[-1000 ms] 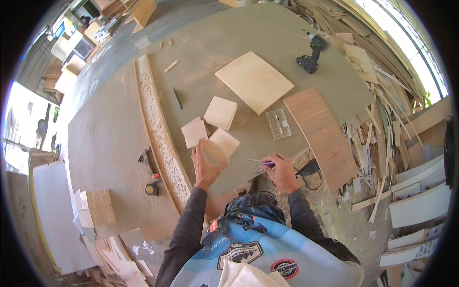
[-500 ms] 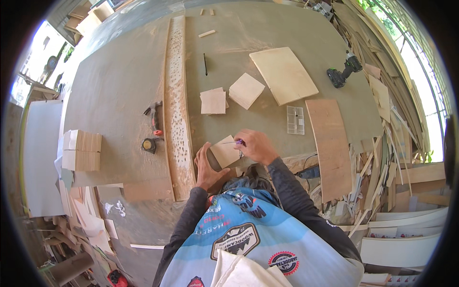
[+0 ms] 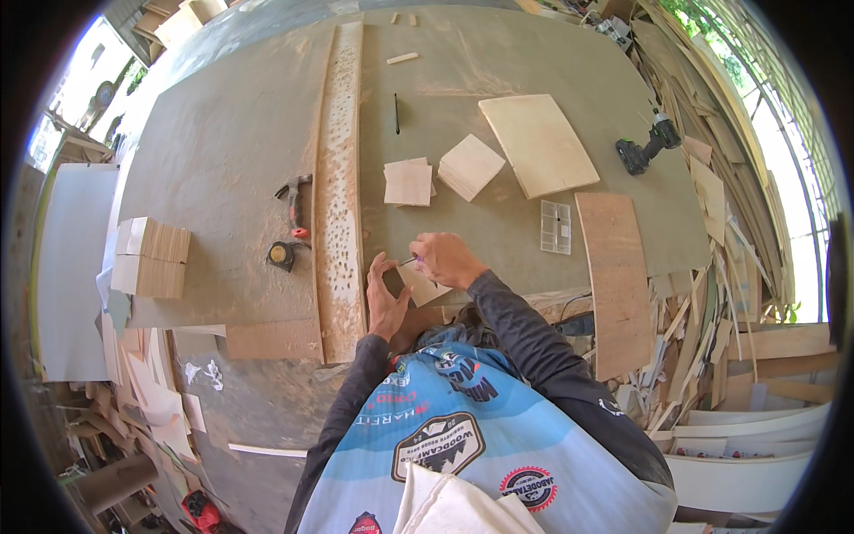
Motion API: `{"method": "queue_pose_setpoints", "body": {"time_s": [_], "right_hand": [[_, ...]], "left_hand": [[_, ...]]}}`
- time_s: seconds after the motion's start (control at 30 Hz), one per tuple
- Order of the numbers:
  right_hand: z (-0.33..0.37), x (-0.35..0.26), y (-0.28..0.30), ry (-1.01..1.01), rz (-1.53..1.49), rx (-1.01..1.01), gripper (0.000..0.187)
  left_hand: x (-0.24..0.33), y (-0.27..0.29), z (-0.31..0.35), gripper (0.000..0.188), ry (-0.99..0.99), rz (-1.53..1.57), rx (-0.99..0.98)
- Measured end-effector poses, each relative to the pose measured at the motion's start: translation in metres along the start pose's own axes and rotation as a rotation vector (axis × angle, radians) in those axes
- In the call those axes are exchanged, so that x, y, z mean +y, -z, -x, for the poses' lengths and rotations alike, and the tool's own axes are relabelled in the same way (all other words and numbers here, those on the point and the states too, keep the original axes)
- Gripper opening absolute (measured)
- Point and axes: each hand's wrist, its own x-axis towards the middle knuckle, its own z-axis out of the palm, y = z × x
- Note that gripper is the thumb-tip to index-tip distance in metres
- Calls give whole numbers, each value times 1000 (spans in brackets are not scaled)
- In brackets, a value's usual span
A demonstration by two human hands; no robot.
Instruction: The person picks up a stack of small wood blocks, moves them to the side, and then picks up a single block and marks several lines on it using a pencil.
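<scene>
Big grey worktable (image 3: 222,151), wood square (image 3: 424,288) by near edge, partly covered; right hand (image 3: 445,260) pinches mostly hidden thin tool (image 3: 407,261), left hand (image 3: 385,304) spread, holey strip (image 3: 339,178) close beside.

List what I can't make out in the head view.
All head view:
Tool: handle mostly hidden by the right hand.
Wood square: partly covered by the left hand and the right.
Clear box: contents too small to identify.

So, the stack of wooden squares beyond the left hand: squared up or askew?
Askew: in the stack of wooden squares, lower pieces jut out on the right side.
</scene>
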Motion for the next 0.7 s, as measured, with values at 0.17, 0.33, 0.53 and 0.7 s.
{"method": "queue_pose_setpoints", "body": {"time_s": [0.17,0.33,0.53,0.7], "right_hand": [[-3,-4,0,-3,20,-19,18],[-4,-5,0,15,44,-8,17],[-5,-5,1,17,50,-8,16],[-6,-3,-3,17,43,-4,17]], "left_hand": [[0,0,-3,91,47,24,-11],[-3,-1,-4,90,65,11,-24],[-4,-1,-5,91,56,-8,-29],[-3,-1,-5,90,45,-20,-26]]}}
